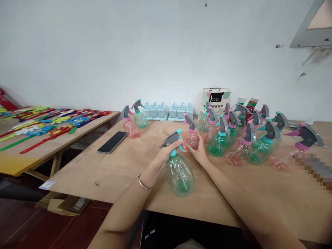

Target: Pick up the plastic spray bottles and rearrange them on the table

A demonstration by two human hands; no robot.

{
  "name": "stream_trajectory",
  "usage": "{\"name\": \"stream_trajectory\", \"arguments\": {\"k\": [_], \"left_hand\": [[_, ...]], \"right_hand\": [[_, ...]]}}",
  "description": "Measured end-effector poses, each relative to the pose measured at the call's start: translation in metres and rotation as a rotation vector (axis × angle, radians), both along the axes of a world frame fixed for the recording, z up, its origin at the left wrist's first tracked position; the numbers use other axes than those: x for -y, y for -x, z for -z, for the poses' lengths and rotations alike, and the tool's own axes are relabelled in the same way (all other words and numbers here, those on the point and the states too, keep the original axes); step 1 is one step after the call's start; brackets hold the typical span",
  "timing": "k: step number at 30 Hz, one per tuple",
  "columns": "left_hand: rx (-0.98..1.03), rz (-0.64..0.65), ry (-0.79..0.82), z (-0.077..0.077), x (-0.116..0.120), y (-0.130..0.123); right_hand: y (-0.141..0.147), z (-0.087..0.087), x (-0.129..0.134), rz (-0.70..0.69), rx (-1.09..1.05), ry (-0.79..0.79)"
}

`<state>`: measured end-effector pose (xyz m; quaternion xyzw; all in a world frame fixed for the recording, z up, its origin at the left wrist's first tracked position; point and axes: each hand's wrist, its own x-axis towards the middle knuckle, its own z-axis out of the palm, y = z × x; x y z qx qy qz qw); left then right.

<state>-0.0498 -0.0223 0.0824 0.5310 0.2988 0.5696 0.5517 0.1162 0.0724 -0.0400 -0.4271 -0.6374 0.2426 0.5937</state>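
My left hand (168,151) is closed round the neck and trigger head of a green spray bottle (181,176), which leans a little near the front of the table. Just behind it, my right hand (199,153) grips the side of a pink spray bottle (191,139) with a grey and pink head. To the right of that hand, a green spray bottle (218,144) with a turquoise collar and a pink spray bottle (238,153) stand among several more. Farther left, another pink spray bottle (131,128) and a green one (140,118) stand together.
A phone (112,142) lies on the wooden table (85,173) at left. Light blue ice-pop moulds (181,111) and a paper bag (214,103) stand by the wall. Colourful flower-shaped sticks (55,131) cover the neighbouring table. A blurred-out patch (317,169) lies at right.
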Motion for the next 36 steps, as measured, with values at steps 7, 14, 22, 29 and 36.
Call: {"name": "stream_trajectory", "arguments": {"k": [7,14,22,29,36], "left_hand": [[0.173,0.057,0.048,0.005,-0.009,-0.001],[0.098,-0.147,0.015,0.003,-0.004,-0.003],[0.126,-0.158,-0.071,0.002,-0.005,-0.001],[-0.025,-0.255,-0.118,-0.002,-0.013,0.013],[-0.21,-0.751,-0.173,-0.008,-0.024,0.11]], "right_hand": [[-0.002,-0.004,0.003,-0.004,0.025,0.025],[-0.002,-0.004,0.003,-0.023,0.019,0.053],[0.0,-0.004,0.004,-0.027,-0.001,0.035],[-0.001,-0.003,0.003,-0.004,0.019,0.023],[-0.001,-0.003,0.004,0.014,0.023,0.044]]}}
